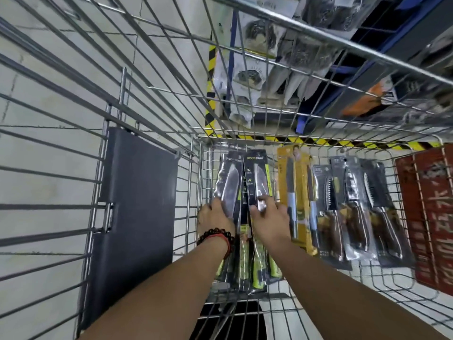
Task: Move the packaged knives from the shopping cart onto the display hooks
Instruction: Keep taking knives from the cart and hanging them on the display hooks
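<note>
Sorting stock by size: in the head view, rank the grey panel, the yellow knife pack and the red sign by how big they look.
1. grey panel, clearly largest.
2. red sign, though cut off by the frame edge.
3. yellow knife pack.

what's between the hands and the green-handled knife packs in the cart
Nothing visible. The left hand and right hand are already on the two green-handled knife packs lying in the shopping cart, fingers resting on the blister fronts. The cart is open above them, so lifting out looks unobstructed.
</note>
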Available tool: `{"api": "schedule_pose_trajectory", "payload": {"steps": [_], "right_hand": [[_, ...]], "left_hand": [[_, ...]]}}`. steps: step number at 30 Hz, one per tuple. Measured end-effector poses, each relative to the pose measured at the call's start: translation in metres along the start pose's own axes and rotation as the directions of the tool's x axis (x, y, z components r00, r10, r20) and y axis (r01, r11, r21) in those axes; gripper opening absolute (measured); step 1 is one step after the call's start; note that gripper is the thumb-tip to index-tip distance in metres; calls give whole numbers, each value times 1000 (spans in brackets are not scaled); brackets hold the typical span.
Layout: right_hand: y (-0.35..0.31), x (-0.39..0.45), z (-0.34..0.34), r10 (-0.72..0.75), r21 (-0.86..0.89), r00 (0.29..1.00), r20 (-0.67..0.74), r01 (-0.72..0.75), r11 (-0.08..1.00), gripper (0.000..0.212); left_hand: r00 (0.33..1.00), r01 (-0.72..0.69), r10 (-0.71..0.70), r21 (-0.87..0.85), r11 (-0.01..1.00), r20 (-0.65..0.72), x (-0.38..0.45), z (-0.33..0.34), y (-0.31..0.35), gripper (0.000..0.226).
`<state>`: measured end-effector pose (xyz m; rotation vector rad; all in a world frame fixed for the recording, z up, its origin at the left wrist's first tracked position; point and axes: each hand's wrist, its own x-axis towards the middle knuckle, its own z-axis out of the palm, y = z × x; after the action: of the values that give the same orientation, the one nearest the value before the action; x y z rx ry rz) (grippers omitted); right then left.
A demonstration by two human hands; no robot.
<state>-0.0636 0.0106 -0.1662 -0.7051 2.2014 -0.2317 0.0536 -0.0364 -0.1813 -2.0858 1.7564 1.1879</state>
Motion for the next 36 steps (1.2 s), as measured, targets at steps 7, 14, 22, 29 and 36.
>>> {"api": "schedule_pose_trajectory", "payload": {"steps": [7,14,22,29,36], "right_hand": [[-6,3,-6,114,34,993,6,-114,993,85],[-15,-5,-20,103,231,995,12,-103,967,73],[7,-16,-58,94,599,995,22,-88,796,28],[20,-41,-85,129,746,992,7,-91,660,52],[48,-59,-114,39,846,999,6,-26,533,113]], "left_hand": [[998,48,-56,-202,978,-34,0,-12,-2,54],[991,85,-38,-375,923,131,16,-31,-7,13],[987,52,37,-531,846,155,-14,-52,9,10],[973,53,113,-668,742,203,-31,-69,52,28],[966,11,179,-723,690,186,-118,-124,83,27]]}}
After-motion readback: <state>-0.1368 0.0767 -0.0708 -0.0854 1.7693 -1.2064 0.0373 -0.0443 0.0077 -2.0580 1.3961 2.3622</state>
